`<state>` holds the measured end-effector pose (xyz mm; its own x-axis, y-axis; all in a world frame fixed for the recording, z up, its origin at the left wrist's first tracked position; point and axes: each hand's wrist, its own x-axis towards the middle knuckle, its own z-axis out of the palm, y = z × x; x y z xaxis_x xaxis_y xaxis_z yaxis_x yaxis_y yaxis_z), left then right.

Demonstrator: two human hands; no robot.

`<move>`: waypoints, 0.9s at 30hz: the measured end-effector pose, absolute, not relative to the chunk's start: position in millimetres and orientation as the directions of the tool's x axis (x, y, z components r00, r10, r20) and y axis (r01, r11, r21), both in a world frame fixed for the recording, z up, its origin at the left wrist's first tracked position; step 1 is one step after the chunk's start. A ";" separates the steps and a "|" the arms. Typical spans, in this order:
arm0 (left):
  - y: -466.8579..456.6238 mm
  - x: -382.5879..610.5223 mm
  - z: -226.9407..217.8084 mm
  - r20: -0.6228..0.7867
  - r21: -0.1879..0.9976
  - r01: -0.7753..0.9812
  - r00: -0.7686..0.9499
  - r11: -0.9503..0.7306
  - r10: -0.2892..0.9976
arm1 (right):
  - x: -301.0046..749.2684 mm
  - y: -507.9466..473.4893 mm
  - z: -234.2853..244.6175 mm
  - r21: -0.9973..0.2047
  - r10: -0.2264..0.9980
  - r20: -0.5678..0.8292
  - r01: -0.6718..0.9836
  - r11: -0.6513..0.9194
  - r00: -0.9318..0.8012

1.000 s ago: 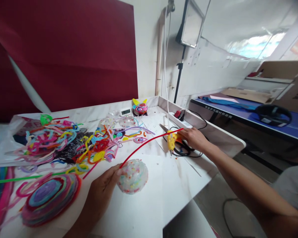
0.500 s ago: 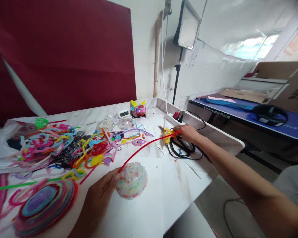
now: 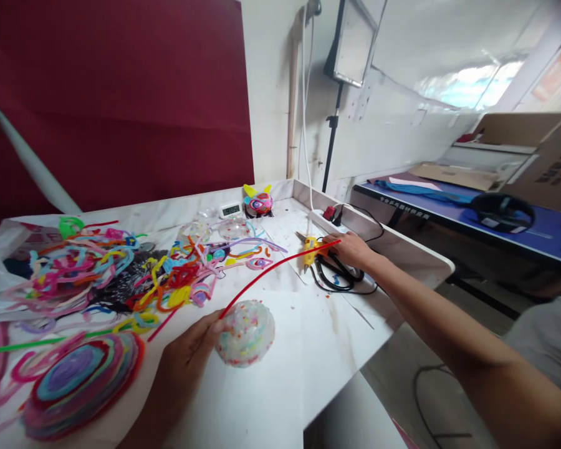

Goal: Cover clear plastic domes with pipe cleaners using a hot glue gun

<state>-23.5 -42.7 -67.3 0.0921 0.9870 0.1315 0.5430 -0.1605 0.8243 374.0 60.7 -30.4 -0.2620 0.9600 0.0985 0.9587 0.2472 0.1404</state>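
My left hand pinches one end of a red pipe cleaner, which arcs up and right across the table. Beside those fingertips sits a clear plastic dome dotted with coloured bits. My right hand reaches to the table's right side, its fingers closed at the orange handles of scissors; the grip is partly hidden. The pipe cleaner's far end passes in front of that hand. Touching or overlapping the scissors is a yellow glue gun with a coiled black cord.
Heaped pipe cleaners cover the table's left, near a striped coiled disc. At the back stand a decorated horned piece, a small digital clock and clear domes. A power strip lies by the raised right edge.
The view has shifted slightly, so everything sits a little higher and further left. Both hands keep the same positions relative to the pipe cleaner, scissors and glue gun.
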 end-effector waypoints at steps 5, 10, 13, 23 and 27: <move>-43.6 -20.7 -69.4 0.150 0.826 0.536 0.090 -0.174 0.985 | 371.9 55.4 -28.3 0.151 0.956 0.123 0.957 0.247 -0.266; -44.4 -19.3 -65.5 0.131 0.827 0.537 0.109 -0.169 0.985 | 368.6 47.3 -28.4 0.140 0.949 0.176 0.961 0.239 -0.261; -44.4 -20.3 -68.0 0.138 0.828 0.533 0.108 -0.175 0.984 | 363.8 36.9 -27.4 0.096 0.935 0.237 0.964 0.248 -0.264; -42.5 -23.2 -73.9 0.156 0.842 0.506 0.101 -0.186 0.983 | 346.8 -3.4 -32.6 -0.348 0.857 0.507 0.888 0.302 -0.093; -43.9 -21.8 -70.8 0.131 0.869 0.474 0.059 -0.144 0.990 | 346.3 -11.3 -29.0 -0.733 0.861 0.496 0.588 0.342 0.116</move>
